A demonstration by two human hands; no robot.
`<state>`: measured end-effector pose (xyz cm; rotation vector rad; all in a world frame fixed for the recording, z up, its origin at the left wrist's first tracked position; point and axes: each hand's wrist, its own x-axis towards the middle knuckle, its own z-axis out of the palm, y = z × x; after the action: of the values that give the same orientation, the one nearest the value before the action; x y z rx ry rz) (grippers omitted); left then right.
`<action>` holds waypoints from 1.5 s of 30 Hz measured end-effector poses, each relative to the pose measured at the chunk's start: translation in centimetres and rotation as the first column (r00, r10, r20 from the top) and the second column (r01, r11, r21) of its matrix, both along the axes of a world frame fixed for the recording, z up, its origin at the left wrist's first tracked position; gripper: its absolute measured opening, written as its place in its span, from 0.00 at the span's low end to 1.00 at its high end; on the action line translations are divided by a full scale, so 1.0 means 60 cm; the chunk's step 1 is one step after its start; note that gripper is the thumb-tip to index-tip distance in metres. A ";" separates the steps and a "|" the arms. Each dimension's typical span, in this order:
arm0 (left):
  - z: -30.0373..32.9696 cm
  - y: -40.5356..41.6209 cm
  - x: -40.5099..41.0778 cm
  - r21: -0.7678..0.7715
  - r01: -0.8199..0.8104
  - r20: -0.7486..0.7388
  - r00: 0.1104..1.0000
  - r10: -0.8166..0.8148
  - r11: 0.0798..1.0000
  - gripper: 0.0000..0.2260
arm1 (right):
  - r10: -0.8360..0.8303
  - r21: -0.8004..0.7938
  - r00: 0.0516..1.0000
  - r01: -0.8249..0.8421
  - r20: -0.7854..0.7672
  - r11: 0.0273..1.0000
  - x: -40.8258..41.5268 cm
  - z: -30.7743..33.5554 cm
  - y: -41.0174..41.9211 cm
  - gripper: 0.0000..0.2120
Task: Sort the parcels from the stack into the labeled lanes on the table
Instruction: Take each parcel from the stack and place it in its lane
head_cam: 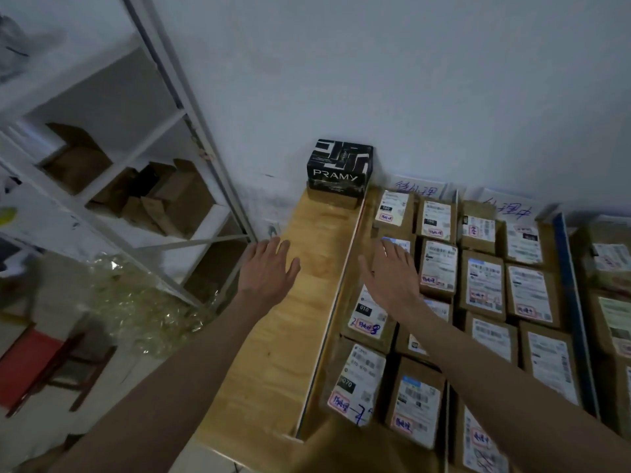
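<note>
Two bare hands hover with fingers spread, holding nothing. From my head view, the black printed cardboard box [339, 169] sits ahead on the pale wooden lane [290, 319], its long side crosswise; my left hand [268, 268] is nearer than my right hand [392, 274].

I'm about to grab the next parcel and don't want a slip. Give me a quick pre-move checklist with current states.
1. Left hand free, fingers straight: ok.
2. Right hand free, fingers spread above the parcels: ok.
3. Black box at the far end of the bare wooden lane, path to it unobstructed: ok.
4. Lane signs on the wall readable: not ok, blurred.
5. Divider upright between lanes: ok.
</note>
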<state>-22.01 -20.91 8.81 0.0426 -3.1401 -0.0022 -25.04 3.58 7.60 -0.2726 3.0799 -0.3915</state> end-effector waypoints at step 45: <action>-0.060 -0.061 -0.341 0.621 0.060 -0.037 0.998 -0.047 0.782 0.19 | -0.440 -0.718 0.855 0.486 0.274 0.498 -0.246 -0.033 -0.118 0.12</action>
<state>-42.47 -24.57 5.20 -0.0485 -2.9545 -1.0324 -39.78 -3.52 5.60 0.5993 2.6469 -1.7096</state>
